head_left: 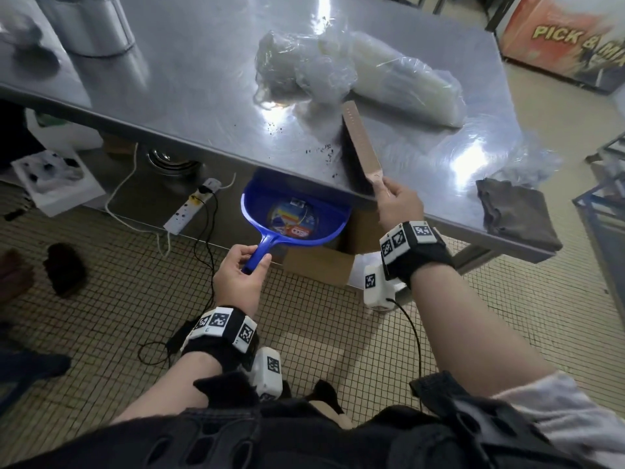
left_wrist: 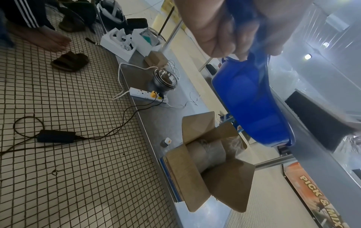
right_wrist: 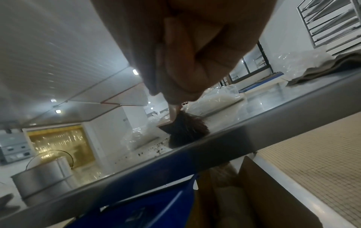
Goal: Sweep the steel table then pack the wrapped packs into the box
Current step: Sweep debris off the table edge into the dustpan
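Note:
My left hand grips the handle of a blue dustpan, held just under the front edge of the steel table. My right hand holds the handle of a wooden brush; its dark bristles rest on the table near the edge. Dark crumbs lie left of the brush. Clear wrapped packs lie further back on the table. An open cardboard box sits on the low shelf under the table, with a wrapped pack inside it.
A folded grey cloth lies at the table's right front corner. A steel pot stands at the back left. A power strip, cables and sandals are on the tiled floor, and a metal rack stands at the right.

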Available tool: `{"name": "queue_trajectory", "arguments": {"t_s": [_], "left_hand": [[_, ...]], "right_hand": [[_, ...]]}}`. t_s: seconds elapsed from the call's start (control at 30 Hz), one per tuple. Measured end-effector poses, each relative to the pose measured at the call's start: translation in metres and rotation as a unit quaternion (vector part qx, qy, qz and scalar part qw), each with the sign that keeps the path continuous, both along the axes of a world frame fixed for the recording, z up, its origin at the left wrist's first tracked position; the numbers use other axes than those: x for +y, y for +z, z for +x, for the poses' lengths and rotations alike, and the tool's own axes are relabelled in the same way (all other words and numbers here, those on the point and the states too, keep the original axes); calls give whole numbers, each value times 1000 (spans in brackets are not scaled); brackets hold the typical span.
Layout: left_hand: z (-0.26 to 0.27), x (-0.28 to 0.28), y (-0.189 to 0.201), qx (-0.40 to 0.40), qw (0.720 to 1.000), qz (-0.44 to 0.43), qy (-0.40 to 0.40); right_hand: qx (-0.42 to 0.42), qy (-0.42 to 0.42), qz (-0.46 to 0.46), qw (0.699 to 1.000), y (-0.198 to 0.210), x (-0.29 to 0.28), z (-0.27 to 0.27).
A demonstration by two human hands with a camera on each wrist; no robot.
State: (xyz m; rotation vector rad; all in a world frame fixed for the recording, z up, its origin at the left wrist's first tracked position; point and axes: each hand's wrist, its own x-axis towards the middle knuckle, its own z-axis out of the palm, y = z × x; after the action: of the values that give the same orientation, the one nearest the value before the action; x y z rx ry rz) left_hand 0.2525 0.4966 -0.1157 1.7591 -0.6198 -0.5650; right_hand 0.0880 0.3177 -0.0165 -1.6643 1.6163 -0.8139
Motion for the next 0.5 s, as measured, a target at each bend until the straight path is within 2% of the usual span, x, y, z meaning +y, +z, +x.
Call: {"name": "queue_trajectory", "arguments": {"t_s": [0.23, 0.4, 0.5], "left_hand": [[8, 4, 5, 1, 1000, 0, 16], [14, 1, 3, 11, 1000, -9, 25], [18, -1, 4, 3, 1000, -7, 27]], "right_hand": [[38, 78, 6, 996, -30, 34, 2], [-11, 118, 26, 993, -39, 92, 10], [-41, 111, 20, 993, -37, 100, 12]]}}
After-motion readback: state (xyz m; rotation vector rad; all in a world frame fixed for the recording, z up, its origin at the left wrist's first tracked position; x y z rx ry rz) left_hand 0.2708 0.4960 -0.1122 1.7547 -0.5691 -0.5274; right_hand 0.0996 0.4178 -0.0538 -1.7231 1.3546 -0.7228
